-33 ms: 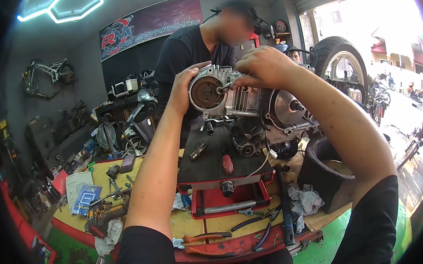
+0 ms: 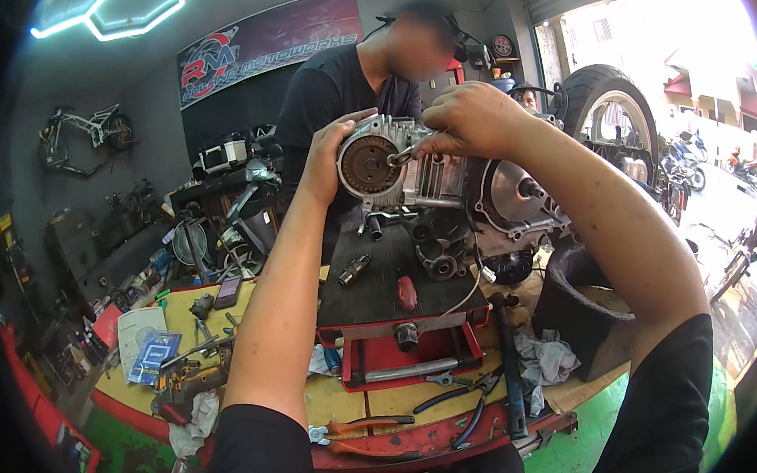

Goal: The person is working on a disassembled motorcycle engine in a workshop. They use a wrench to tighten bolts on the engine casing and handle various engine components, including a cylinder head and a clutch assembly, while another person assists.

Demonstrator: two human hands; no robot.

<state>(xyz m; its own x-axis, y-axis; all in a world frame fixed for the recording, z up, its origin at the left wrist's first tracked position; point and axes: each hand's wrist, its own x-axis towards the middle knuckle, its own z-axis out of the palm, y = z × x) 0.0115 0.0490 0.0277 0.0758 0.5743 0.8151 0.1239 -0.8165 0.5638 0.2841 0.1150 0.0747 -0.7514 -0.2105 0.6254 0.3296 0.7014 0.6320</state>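
A silver engine [image 2: 438,182] stands at the centre with its cylinder head facing me. In the head's round opening is a brown, toothed cam sprocket [image 2: 368,165]. My left hand [image 2: 333,153] is wrapped round the left edge of the head, fingers over its top. My right hand [image 2: 467,122] is closed on a small wrench [image 2: 402,157], whose ring end sits at the right side of the sprocket. Most of the wrench is hidden by my fingers. Below lies a dark board [image 2: 369,297] with a socket tool [image 2: 355,270] and a red object [image 2: 407,295] on it.
Behind the engine a person in a dark shirt [image 2: 328,93] leans in. Pliers [image 2: 469,403], a hammer-like tool [image 2: 512,366], rags [image 2: 548,360] and a power drill [image 2: 189,388] lie on the yellow bench [image 2: 336,401]. A black cylindrical container [image 2: 575,303] stands right, below a wheel [image 2: 612,113].
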